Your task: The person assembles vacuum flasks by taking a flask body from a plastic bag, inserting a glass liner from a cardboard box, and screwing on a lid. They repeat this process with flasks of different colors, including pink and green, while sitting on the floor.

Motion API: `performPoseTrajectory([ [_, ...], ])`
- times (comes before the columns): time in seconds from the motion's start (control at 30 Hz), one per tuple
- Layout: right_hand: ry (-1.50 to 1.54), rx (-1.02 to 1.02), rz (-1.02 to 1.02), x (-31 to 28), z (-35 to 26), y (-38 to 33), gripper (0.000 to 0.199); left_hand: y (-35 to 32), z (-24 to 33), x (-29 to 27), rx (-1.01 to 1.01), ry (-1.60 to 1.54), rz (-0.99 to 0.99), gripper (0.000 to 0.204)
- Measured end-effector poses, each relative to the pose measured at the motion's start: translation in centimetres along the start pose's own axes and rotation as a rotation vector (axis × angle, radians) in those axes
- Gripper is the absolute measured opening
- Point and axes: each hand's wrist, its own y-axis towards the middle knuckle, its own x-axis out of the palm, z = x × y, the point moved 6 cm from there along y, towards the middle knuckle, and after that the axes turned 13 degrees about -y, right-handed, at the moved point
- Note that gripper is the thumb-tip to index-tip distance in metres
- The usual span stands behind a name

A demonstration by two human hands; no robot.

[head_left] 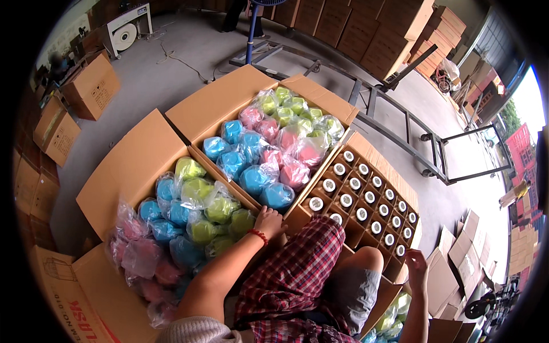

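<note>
My left hand (270,223), with a red bead bracelet at the wrist, has its fingers curled over the corner where two cartons meet. Beyond it, an open carton (226,86) holds blue, pink and green rounded items (277,195) in clear plastic bags. A second open carton (123,163), left of my forearm, holds more of the same. To the right, a divided carton (394,166) has bottle-like things with round white-rimmed tops (346,200) standing in its cells. My right hand (417,264) is beside that carton's near right corner, fingers bent; what they hold, if anything, is hidden.
My knees and a red plaid garment (294,257) cover the divided carton's near side. Bagged items (394,314) lie low at right. A metal frame trolley (409,126) stands beyond the cartons. Flattened cardboard (463,257) lies right; closed cartons (349,28) are stacked behind.
</note>
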Motion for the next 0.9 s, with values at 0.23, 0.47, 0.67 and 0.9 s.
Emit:
performPoseTrajectory([
  [0.23,0.264,-0.238,-0.474,16.6,-9.8,7.2,0.020,9.7,-5.1,-12.4,-0.117,-1.087,0.281,0.019],
  [0.47,0.480,-0.194,-0.617,22.9,-10.6,12.6,0.015,30.7,-20.2,-15.6,-0.550,-1.301,0.643,0.038],
  [0.67,0.467,0.099,-0.757,21.9,-11.3,15.7,0.010,41.5,-31.6,-9.1,-0.787,-0.995,0.549,0.045],
  [0.9,0.633,0.224,-0.807,22.3,-9.8,17.9,0.013,43.6,-30.8,-5.7,-0.779,-1.375,0.017,0.044],
])
